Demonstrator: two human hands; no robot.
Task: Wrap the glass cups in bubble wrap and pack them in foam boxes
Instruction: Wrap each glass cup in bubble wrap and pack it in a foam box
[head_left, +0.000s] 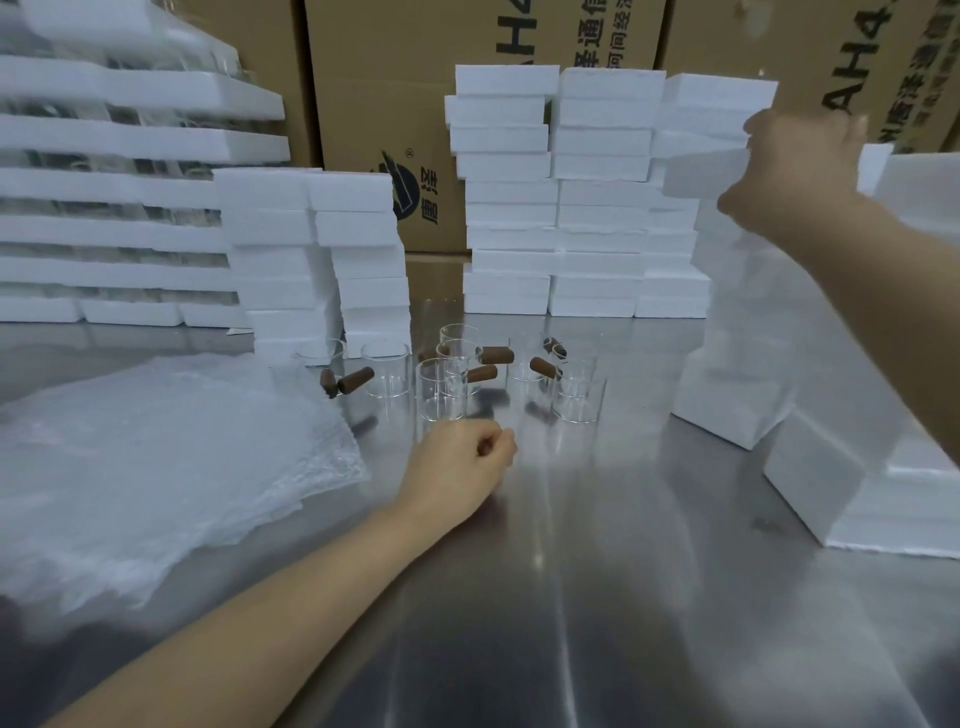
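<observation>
Steel table (623, 597) with bubble wrap (156, 467) lying at left. Left hand (457, 460), fingers curled, pinches a brown handle (485, 446) just before the clustered glass cups (440, 395). Right hand (795, 171) grips a foam box (701, 174) beside the foam stacks (556, 192); cardboard cartons (363, 104) stand behind.

foam box (698, 174) in right hand (800, 171) (cup (486, 446), left hand (460, 460))

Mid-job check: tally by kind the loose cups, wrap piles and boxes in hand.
Glass cups: about 9, overlapping; left hand grips one
Bubble wrap piles: 1
Foam boxes in hand: 1, right hand
Total: about 11
</observation>
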